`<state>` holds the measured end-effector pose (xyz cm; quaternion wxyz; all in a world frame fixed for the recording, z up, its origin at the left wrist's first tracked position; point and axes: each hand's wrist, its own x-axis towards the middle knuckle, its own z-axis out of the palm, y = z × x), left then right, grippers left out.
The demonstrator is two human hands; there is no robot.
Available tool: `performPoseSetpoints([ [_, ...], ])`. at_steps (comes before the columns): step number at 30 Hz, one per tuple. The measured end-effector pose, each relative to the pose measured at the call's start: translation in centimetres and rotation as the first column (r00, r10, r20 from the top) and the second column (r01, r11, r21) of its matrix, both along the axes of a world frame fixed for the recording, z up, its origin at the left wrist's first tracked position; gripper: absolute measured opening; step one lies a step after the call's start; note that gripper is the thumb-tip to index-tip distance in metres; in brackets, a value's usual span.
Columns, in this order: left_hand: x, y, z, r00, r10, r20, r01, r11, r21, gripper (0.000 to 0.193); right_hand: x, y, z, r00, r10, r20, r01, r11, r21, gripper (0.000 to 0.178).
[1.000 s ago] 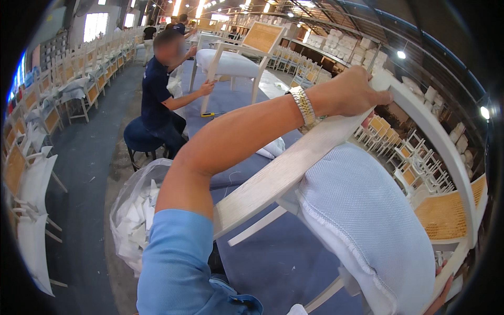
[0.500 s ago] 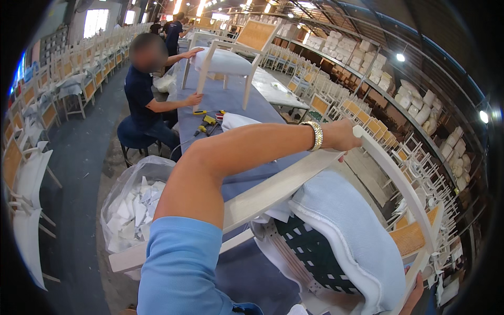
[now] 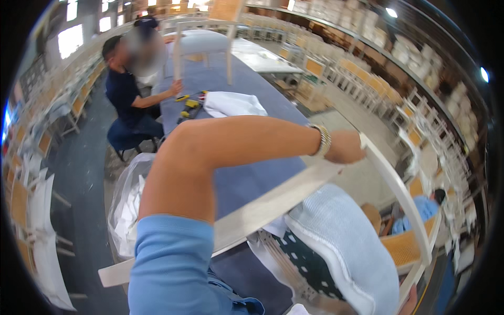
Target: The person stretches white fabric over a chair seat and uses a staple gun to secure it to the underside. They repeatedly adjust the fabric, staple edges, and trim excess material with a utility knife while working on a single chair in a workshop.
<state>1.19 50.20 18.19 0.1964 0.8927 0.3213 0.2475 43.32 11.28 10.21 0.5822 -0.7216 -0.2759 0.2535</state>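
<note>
Tilted on its side in front of me is a cream wooden armchair with a light-blue cushioned seat and a woven cane back. Dark green webbing shows under the seat. My left hand is closed around the frame where the leg meets the curved armrest; its fingertips are mostly hidden behind the wood. Low at the right, my right hand holds the chair frame by the cane back and is partly cut off by the picture's edge.
The blue-covered table carries yellow-and-black power tools and a white cloth. Across it, a seated co-worker handles another armchair. A clear bag of white scraps stands left. Another person is at the right.
My view has shifted, and the far chair now sits higher in the picture. A person in blue shows at the right. Both my hands keep their hold on the armchair.
</note>
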Motion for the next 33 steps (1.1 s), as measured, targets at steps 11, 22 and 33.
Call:
performPoseSetpoints([
  [11,-0.9,-1.5,0.4,0.977,0.193,0.094,-0.152,0.932,-0.328,0.048,-4.9,3.7,12.4,0.61,0.474,0.635,-0.42,0.873,-0.249,0.053],
  [22,0.8,-2.7,-0.2,0.984,0.144,0.101,-0.094,0.918,-0.386,0.045,-14.0,6.3,7.5,0.304,0.702,0.644,-0.704,0.62,-0.345,0.071],
  [33,12.9,-14.7,4.8,0.752,-0.576,-0.32,0.658,0.686,0.311,0.059,-11.0,-7.5,11.6,0.459,0.462,0.759,-0.469,0.851,-0.235,0.069],
])
